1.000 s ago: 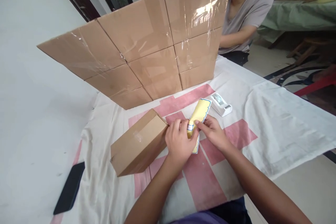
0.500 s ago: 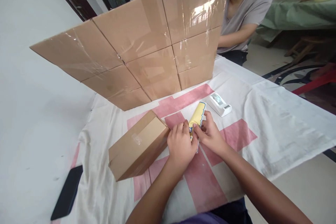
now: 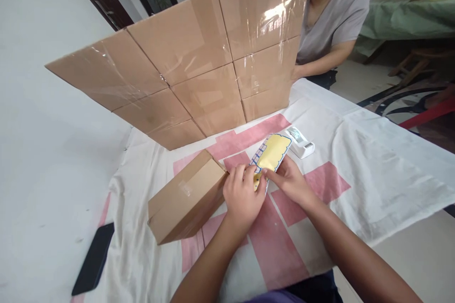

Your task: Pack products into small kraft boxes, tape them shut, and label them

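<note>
Both my hands hold a yellow label sheet with a blue and white border just above the cloth. My left hand is curled around the sheet's lower end, with its fingers closed. My right hand pinches the same end from the right. The sheet's upper part stands free, tilted away from me. A small closed cardboard box lies on the cloth, touching my left hand's left side.
A white and pink cloth covers the table. A white label printer sits behind the sheet. A wall of taped cardboard boxes stands at the back. A black phone lies front left. A person in grey sits behind the boxes.
The yellow sheet was curled narrow half a second ago and has spread wide again, leaning to the right. My hands have stayed in about the same place.
</note>
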The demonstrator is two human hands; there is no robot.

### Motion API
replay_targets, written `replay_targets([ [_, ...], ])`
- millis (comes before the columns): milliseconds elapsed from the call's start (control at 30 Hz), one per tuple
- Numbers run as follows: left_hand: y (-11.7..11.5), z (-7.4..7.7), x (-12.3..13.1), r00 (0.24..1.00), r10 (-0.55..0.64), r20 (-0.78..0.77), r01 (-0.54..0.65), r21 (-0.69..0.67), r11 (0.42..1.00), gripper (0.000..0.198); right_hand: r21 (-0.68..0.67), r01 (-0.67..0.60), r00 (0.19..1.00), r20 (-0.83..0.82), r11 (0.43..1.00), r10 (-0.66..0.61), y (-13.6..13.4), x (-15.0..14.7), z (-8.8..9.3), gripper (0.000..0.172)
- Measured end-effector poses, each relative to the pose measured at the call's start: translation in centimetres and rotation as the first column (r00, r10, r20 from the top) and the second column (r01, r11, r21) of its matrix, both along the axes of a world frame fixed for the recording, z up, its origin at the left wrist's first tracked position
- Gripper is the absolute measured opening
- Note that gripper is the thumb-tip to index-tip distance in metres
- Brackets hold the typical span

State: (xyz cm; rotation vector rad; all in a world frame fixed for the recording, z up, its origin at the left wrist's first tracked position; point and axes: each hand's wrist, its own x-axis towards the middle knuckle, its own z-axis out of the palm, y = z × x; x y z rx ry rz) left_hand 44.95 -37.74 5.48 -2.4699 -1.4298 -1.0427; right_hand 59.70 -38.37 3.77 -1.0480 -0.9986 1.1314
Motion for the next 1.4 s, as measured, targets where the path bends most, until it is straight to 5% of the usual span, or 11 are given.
replay_targets([
  [367,0.1,-0.2,-0.2,1.000,0.000,-0.019,0.001,0.063,0.998,0.009,0.027,-0.148,0.987,-0.058,0.989,0.149,-0.2,0.4,0.8,0.029],
  [567,0.2,-0.8,-0.1,0.999,-0.002,-0.051,0.002,-0.012,1.000,0.012,-0.036,-0.192,0.978,-0.092,0.981,0.188,0.3,0.6,0.5,0.035],
  [933,0.4,-0.7,-0.7,0.989,-0.080,0.125,0.108,-0.241,0.964,0.022,0.026,-0.067,0.998,-0.016,0.997,0.068,0.2,0.2,0.7,0.029],
  [1133,0.2,-0.1,-0.5,0.961,-0.076,0.266,0.146,-0.253,0.956,0.022,-0.165,0.014,0.998,0.059,0.986,-0.004,1.0,1.5,-0.3,0.034],
  [1233,0.0,0.3,-0.6,0.928,-0.081,0.364,0.185,-0.260,0.948,0.019,-0.298,0.131,0.959,0.280,0.946,-0.044,1.5,2.3,-1.2,0.041],
  [1333,-0.1,1.0,-1.1,0.898,-0.074,0.433,0.206,-0.266,0.942,0.014,-0.038,0.320,0.781,0.576,0.947,-0.241,1.6,2.7,-1.2,0.041],
  [1400,-0.2,1.4,-1.5,0.895,-0.058,0.442,0.199,-0.281,0.939,0.014,0.203,0.173,0.755,0.602,0.964,-0.262,1.2,2.4,-0.4,0.034],
])
